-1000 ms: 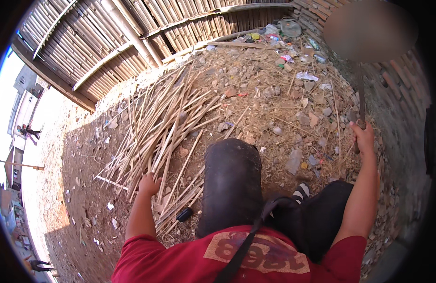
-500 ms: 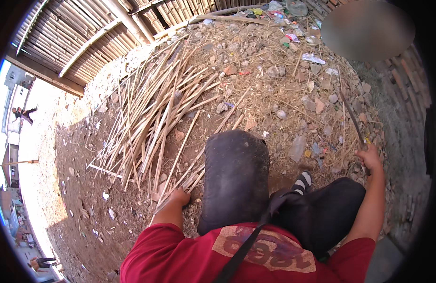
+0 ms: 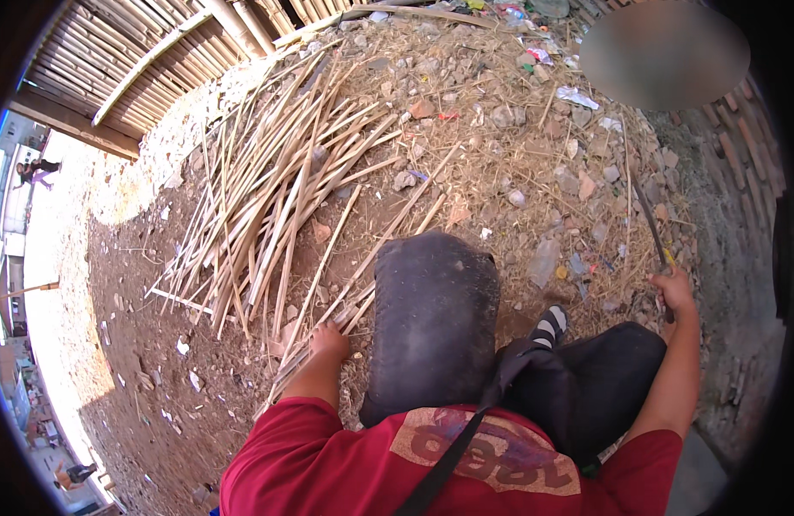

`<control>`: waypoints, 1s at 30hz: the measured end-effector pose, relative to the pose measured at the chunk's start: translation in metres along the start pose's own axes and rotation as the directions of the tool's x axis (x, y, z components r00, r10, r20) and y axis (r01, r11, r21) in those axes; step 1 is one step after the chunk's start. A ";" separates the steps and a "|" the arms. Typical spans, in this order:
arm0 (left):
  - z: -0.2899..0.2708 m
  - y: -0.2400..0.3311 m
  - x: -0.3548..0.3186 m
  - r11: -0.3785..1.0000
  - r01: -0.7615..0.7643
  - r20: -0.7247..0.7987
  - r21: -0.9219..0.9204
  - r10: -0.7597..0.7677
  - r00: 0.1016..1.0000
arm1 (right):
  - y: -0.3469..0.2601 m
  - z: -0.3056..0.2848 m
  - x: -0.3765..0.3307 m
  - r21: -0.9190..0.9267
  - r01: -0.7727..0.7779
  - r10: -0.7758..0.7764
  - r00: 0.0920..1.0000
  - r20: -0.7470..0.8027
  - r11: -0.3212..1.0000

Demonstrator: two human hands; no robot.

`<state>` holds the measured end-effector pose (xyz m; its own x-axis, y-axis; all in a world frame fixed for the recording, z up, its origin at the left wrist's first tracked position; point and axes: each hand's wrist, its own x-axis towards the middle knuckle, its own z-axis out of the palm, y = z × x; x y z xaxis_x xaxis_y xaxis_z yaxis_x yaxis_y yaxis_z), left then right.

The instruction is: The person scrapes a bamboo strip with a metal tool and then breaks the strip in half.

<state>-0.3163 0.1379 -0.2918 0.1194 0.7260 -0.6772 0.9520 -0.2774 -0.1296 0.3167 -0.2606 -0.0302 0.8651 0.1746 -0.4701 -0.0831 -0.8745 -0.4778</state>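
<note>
My left hand (image 3: 330, 340) lies beside my dark-trousered left knee (image 3: 435, 318), with its fingers curled over a few long, pale split-bamboo strips (image 3: 360, 273) on the ground. The strips run diagonally past the knee, and their undersides are hidden by the hand. On the right side, my right hand (image 3: 674, 291) is closed around the handle of a long, thin, dark-bladed knife (image 3: 648, 215). The blade points away from me over the rubble. Ahead and to the left, a big loose heap of similar bamboo strips (image 3: 281, 189) lies crisscrossed.
Stones, dry straw, a clear plastic bottle (image 3: 545, 262) and scraps of litter (image 3: 577, 97) cover the ground ahead. A brick wall (image 3: 732, 146) rises at the right, and a bamboo-slat fence (image 3: 147, 60) stands at the far left. Two people are far off to the left.
My left hand has slid slightly forward along the strips. The right hand keeps its hold on the knife, nearly in place. The view has shifted a little.
</note>
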 end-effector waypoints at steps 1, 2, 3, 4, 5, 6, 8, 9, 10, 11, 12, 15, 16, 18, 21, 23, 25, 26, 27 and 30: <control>0.001 0.001 0.005 1.000 -0.012 0.009 0.013 0.012 1.000 | -0.004 0.002 -0.001 -0.014 -0.005 0.005 1.000 -0.006 1.000; 0.005 0.001 0.011 0.999 -0.025 0.019 0.027 0.024 1.000 | -0.008 0.004 -0.003 -0.028 -0.010 0.010 1.000 -0.012 1.000; 0.006 0.002 0.015 0.999 -0.037 0.029 0.040 0.036 0.999 | -0.011 0.005 -0.005 -0.042 -0.015 0.014 1.000 -0.017 0.999; 0.005 0.006 0.018 1.000 -0.022 0.035 0.020 0.021 0.999 | -0.012 0.005 -0.004 -0.061 -0.019 0.019 1.000 -0.009 0.998; 0.004 0.012 0.019 1.000 -0.007 0.042 0.001 0.007 0.999 | -0.011 0.004 -0.003 -0.080 -0.023 0.023 1.000 -0.001 0.997; 0.004 0.015 0.020 1.000 0.009 0.050 -0.018 -0.008 0.999 | -0.011 0.003 -0.003 -0.099 -0.027 0.028 1.000 0.007 0.995; 0.010 0.017 0.026 0.999 0.023 -0.004 -0.040 -0.023 1.000 | -0.014 0.005 -0.004 -0.088 -0.034 0.035 0.999 0.015 0.996; 0.013 0.017 0.029 0.998 0.030 -0.030 -0.052 -0.032 0.999 | -0.015 0.006 -0.004 -0.082 -0.037 0.038 0.999 0.019 0.996; 0.014 0.018 0.031 0.999 0.018 -0.030 -0.045 -0.019 0.999 | -0.015 0.007 -0.003 -0.082 -0.043 0.044 0.999 0.010 0.996; 0.015 0.017 0.033 0.999 0.005 -0.031 -0.039 -0.007 1.000 | -0.015 0.008 -0.003 -0.081 -0.049 0.049 0.999 0.001 0.995; 0.017 0.016 0.035 0.999 -0.007 -0.031 -0.033 0.006 1.000 | -0.015 0.008 -0.002 -0.081 -0.055 0.055 0.998 -0.008 0.995; 0.024 0.010 0.047 1.000 -0.007 0.005 0.023 0.006 1.000 | -0.020 0.010 -0.001 -0.086 -0.049 0.052 0.998 0.025 0.995; 0.021 0.011 0.048 0.999 -0.017 0.039 0.048 0.015 0.999 | -0.017 0.009 0.001 -0.096 -0.056 0.058 0.998 0.018 0.994; 0.015 0.012 0.050 0.994 -0.040 0.107 0.097 0.030 0.994 | -0.008 0.007 0.006 -0.116 -0.069 0.070 0.998 0.003 0.991; 0.009 0.009 0.046 0.998 -0.032 -0.009 0.047 0.033 0.999 | -0.020 0.012 -0.002 -0.137 -0.039 0.038 0.999 -0.004 0.990; 0.010 0.003 0.053 0.993 -0.041 -0.092 -0.110 0.031 0.995 | -0.026 0.012 -0.006 -0.119 -0.021 0.022 1.000 0.008 0.993; 0.010 -0.005 0.058 0.967 -0.070 -0.173 -0.244 0.028 0.984 | -0.028 0.013 -0.008 -0.112 -0.005 0.006 1.000 0.009 0.994; 0.009 -0.008 0.060 0.949 -0.092 -0.214 -0.300 0.027 0.976 | -0.029 0.014 -0.008 -0.113 0.001 -0.001 1.000 0.004 0.994; 0.008 -0.011 0.062 0.928 -0.116 -0.254 -0.354 0.024 0.967 | -0.030 0.015 -0.008 -0.115 0.008 -0.008 1.000 0.000 0.993; -0.001 -0.017 0.068 0.889 -0.275 -0.420 -0.366 0.106 0.901 | -0.023 0.012 -0.003 -0.121 -0.002 0.005 1.000 0.021 0.993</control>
<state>-0.3239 0.1926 -0.3343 0.3270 0.8892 -0.3199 0.9167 -0.2161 0.3362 0.3100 -0.2359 -0.0264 0.8542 0.1801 -0.4878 -0.0243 -0.9233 -0.3833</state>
